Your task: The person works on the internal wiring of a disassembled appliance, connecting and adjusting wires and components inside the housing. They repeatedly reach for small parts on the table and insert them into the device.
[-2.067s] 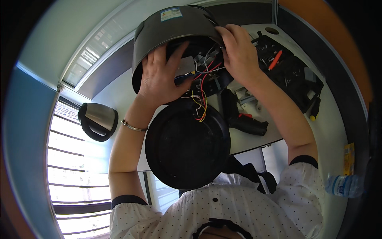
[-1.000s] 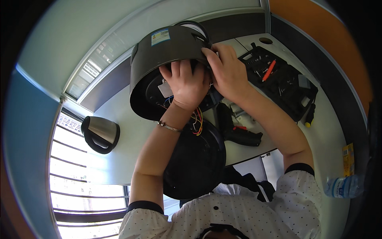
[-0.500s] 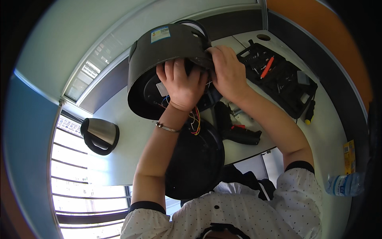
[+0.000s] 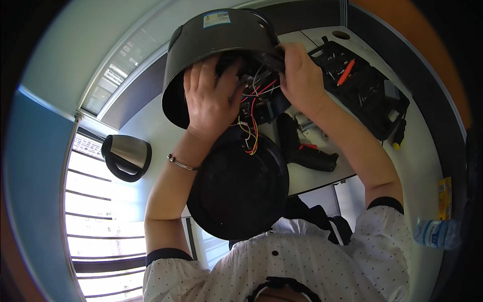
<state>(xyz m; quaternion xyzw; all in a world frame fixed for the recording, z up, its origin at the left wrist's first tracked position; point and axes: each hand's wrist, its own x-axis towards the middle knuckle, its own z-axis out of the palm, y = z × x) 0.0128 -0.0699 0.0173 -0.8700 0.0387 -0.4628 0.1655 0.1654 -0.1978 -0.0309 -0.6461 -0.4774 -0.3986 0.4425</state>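
At upper centre of frame: dark cylindrical housing [image 4: 216,38], tipped, opening facing down-frame. Left hand [image 4: 209,108] partly inside, fingers slightly spread; whether gripping, cannot tell. Right hand [image 4: 302,80] pinching housing's right rim. Coloured wires [image 4: 257,138] overlap round black part [image 4: 241,191], centre.

A white desk [image 4: 422,168] carries an electric kettle [image 4: 126,157], pistol-grip drill [image 4: 313,160], open tool case [image 4: 370,103], screwdriver [image 4: 399,134], yellow box [image 4: 445,198] and plastic bottle [image 4: 436,234].
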